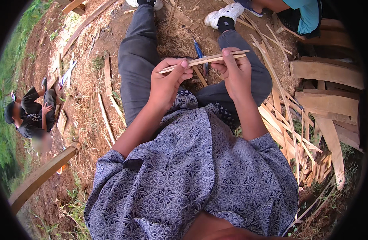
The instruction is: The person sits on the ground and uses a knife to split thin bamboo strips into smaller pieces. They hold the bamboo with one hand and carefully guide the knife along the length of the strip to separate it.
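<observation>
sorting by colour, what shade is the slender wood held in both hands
Pale tan: the slender straight wood, best seen in the head view.

Sticks (pixel 198 62) are spanning both hands (pixel 166 78); behind them, a tool (pixel 198 50) is lying between the legs (pixel 138 52); planks (pixel 326 73) are resting far right, another person (pixel 32 114) is sitting far left.

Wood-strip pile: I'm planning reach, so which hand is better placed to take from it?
Probably the right hand: the wood-strip pile lies on that side; the left hand sits farther away. Both hold thin wood.
</observation>
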